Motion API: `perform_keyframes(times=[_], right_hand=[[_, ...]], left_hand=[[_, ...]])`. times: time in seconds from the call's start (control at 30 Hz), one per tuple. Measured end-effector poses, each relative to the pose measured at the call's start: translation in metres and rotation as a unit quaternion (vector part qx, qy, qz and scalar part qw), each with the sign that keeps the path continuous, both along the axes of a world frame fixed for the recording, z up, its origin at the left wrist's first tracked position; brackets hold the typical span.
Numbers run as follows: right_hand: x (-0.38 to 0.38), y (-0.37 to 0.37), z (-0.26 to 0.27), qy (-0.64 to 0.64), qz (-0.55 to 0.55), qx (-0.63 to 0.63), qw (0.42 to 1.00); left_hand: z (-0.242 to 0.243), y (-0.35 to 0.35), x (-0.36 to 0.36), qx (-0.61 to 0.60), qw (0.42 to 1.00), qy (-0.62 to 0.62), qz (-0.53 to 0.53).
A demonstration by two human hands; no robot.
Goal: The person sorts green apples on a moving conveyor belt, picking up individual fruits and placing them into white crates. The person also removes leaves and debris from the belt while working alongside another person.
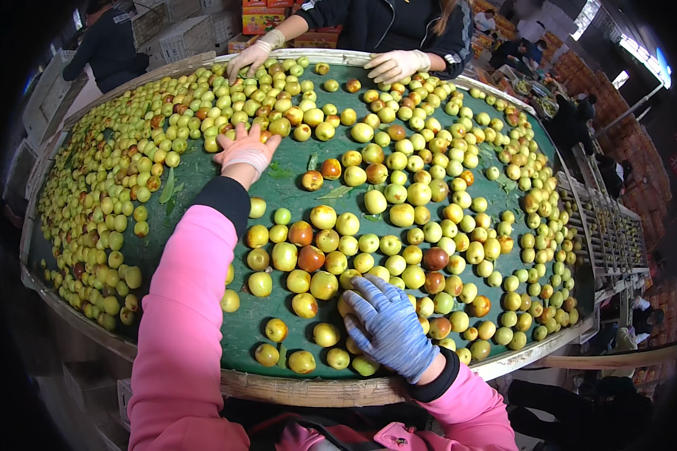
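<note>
Yellow-green jujubes (321,284), some blotched red-brown, lie loose over a green sorting table (197,175). My left hand (247,149), in a thin pale glove with pinkish fingers, reaches far forward. Its fingers are spread palm down against the near edge of a dense bank of jujubes (203,110). Close to the table's front edge is my right hand (392,324), in a blue knitted glove. Its fingers lie apart over several jujubes, one partly covered beside the thumb; what lies beneath the palm is hidden.
Across the table, another person's two gloved hands (254,56) (398,66) touch the jujubes. A wooden rim (316,390) borders the table. Leaves (167,186) lie among the fruit. A slatted rack (603,231) adjoins at right. Crates (189,38) and printed cartons (262,22) stand behind.
</note>
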State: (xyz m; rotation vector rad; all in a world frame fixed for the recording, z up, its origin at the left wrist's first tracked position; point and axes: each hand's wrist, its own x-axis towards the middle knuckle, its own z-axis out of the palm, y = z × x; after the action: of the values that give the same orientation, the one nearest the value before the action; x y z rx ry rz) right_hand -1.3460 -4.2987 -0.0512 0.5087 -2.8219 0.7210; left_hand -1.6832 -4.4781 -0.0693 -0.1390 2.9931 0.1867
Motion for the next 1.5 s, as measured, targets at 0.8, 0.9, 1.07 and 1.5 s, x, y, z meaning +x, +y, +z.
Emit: perform_keyframes(times=[0.8, 0.9, 1.07, 1.5], right_hand=[[-0.038, 0.03, -0.008, -0.031, -0.334, 0.131, 0.933], [-0.061, 0.083, -0.002, -0.231, -0.38, 0.173, 0.879], [-0.068, 0.111, -0.009, -0.234, -0.38, 0.159, 0.881], [-0.056, -0.097, -0.036, 0.059, 0.205, 0.152, 0.965]], left_hand=[[-0.021, -0.16, 0.212, 0.716, 0.697, -0.025, -0.021], [-0.024, -0.156, 0.207, 0.774, 0.632, -0.042, 0.01], [-0.032, -0.172, 0.2, 0.845, 0.514, -0.122, 0.077], [-0.004, -0.181, 0.222, 0.842, 0.42, -0.334, 0.059]])
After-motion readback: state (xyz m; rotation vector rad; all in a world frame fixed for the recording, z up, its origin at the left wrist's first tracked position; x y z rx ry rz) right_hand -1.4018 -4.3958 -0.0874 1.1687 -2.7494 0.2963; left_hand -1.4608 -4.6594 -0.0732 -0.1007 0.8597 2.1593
